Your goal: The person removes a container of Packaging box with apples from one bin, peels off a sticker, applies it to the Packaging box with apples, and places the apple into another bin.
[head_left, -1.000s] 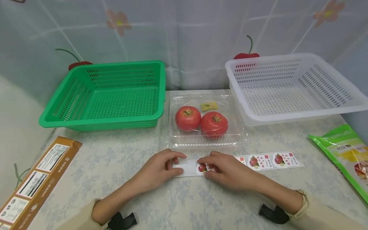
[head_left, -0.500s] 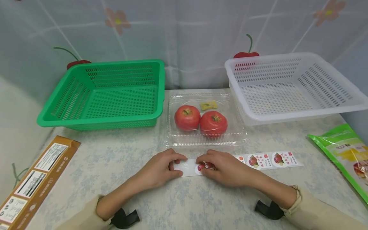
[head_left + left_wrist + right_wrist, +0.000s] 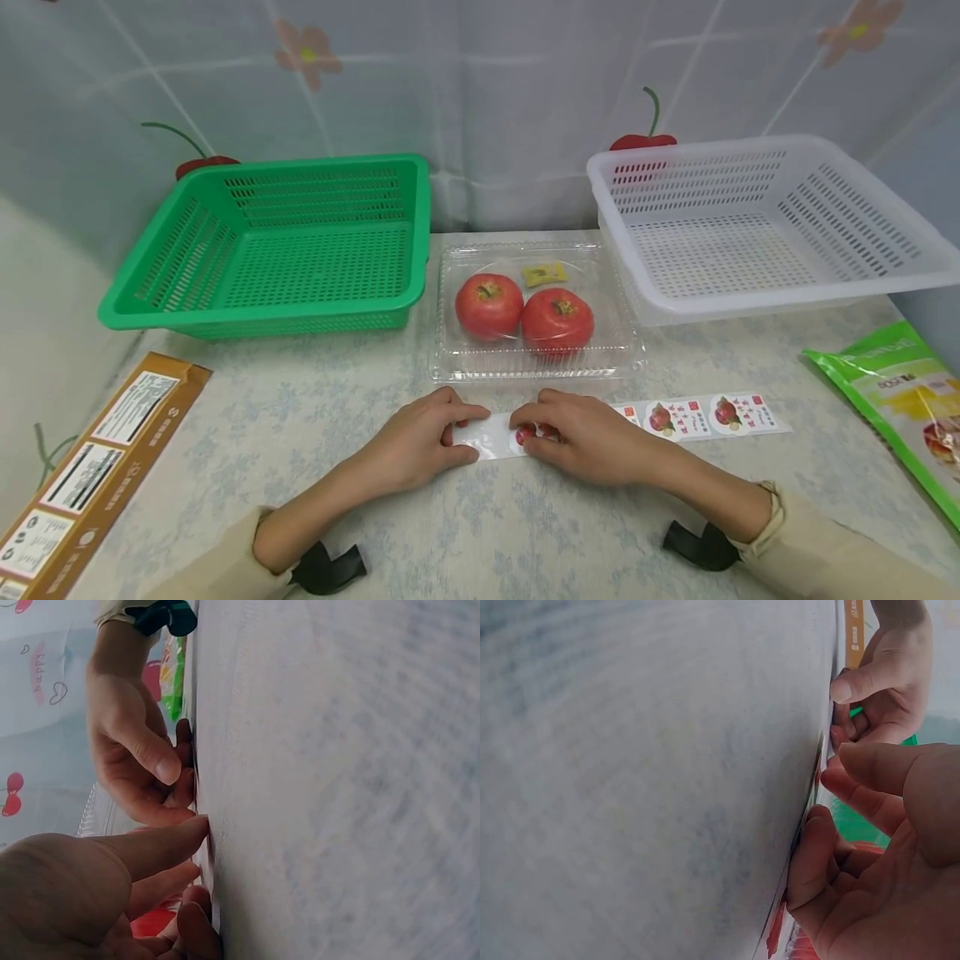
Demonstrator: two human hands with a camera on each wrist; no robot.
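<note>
A white strip of stickers (image 3: 678, 419) printed with red fruit and lettering lies flat on the patterned tablecloth. My left hand (image 3: 420, 437) rests on its left end, thumb and index finger spread across the blank backing (image 3: 491, 436). My right hand (image 3: 588, 437) touches the strip just to the right, its index finger and thumb apart over a round fruit sticker (image 3: 525, 434), which they partly cover. In the right wrist view, the right thumb (image 3: 870, 761) stays straight while other fingers bend against the strip. Behind the hands sits a clear clamshell box (image 3: 465, 367) with two red tomato-like fruits (image 3: 490, 307).
A small yellow packet (image 3: 545, 275) shows at the clear box. The green basket (image 3: 300, 321) stands at back left, the white basket (image 3: 780, 293) at back right. A brown carton (image 3: 112, 475) lies at left; a green bag (image 3: 900, 383) lies at right.
Over the last second both hands stay at the strip with only slight shifts of the fingers. The right fingertips have slid a little to the left over the sticker.
</note>
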